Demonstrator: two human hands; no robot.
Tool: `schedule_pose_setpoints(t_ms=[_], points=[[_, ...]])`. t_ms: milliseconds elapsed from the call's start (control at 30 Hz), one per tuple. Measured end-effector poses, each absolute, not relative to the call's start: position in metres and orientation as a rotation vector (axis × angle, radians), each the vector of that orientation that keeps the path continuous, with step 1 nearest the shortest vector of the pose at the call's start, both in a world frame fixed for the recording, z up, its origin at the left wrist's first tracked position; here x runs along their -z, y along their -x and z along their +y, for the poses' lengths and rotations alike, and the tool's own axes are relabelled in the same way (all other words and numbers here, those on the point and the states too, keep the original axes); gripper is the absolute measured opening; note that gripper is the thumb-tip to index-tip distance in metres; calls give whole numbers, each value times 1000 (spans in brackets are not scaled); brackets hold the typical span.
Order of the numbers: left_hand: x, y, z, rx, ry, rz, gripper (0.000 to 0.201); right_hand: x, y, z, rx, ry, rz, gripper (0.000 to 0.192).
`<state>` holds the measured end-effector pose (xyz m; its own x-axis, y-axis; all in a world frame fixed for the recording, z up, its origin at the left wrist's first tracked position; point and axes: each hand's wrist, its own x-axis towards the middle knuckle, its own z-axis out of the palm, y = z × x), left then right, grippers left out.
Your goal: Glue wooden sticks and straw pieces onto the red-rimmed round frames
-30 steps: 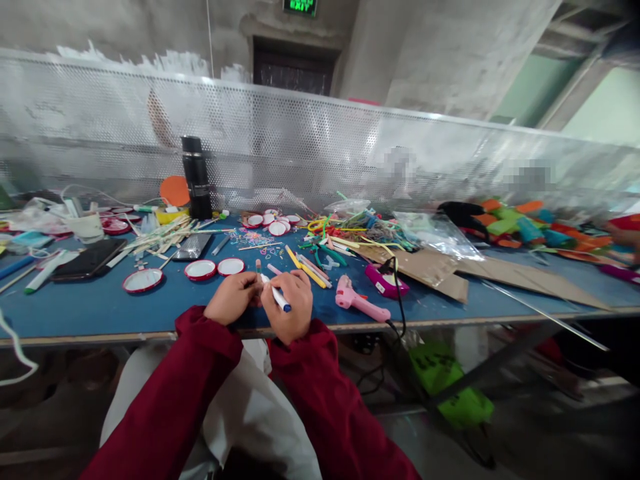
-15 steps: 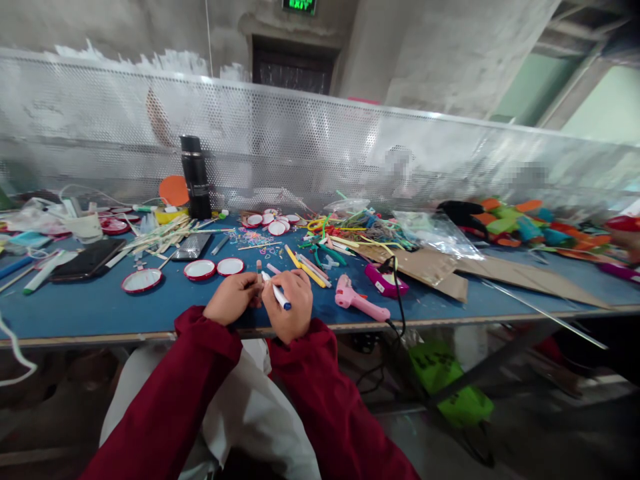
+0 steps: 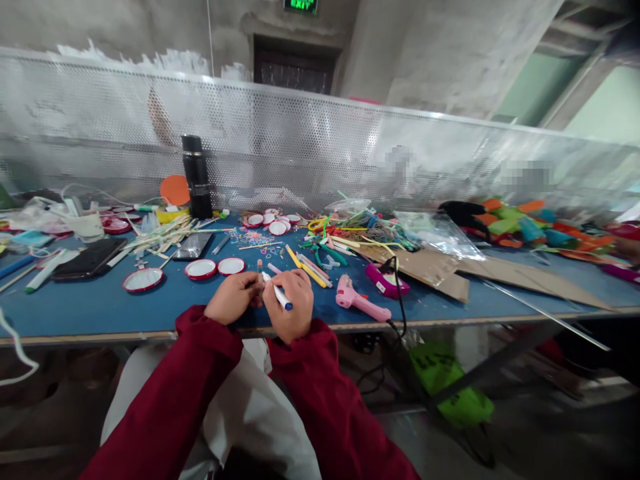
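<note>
Marker lay at the blue table's near edge, gripped in right hand, tip toward 10 o'clock. Left hand, touching at 9 o'clock, pinched something too small to tell. Pink glue gun at 3 o'clock.

A pink glue gun is lying just right of the hands; red-rimmed lids and a black flask are sitting beyond them, leftward.

Craft workshop: blue workbench littered with glue gun, cardboard, red-rimmed lids; bare concrete walls.
</note>
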<state>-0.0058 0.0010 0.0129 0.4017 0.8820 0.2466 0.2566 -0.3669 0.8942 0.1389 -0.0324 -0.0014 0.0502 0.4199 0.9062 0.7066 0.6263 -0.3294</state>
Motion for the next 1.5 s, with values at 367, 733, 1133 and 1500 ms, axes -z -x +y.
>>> schedule_pose_setpoints(t_ms=[367, 733, 1133, 1500], points=[[-10, 6, 2, -957, -1807, 1004, 17, 0, -138, -32, 281, 930, -1606, 16], [-6, 7, 5, -946, -1833, 1003, 17, 0, -138, -32, 276, 948, -1603, 15], [-7, 7, 5, -941, -1880, 1018, 16, 0, -138, -32, 278, 963, -1601, 16], [-9, 7, 4, -940, -1855, 1001, 18, -1, -139, -32, 275, 964, -1601, 15]])
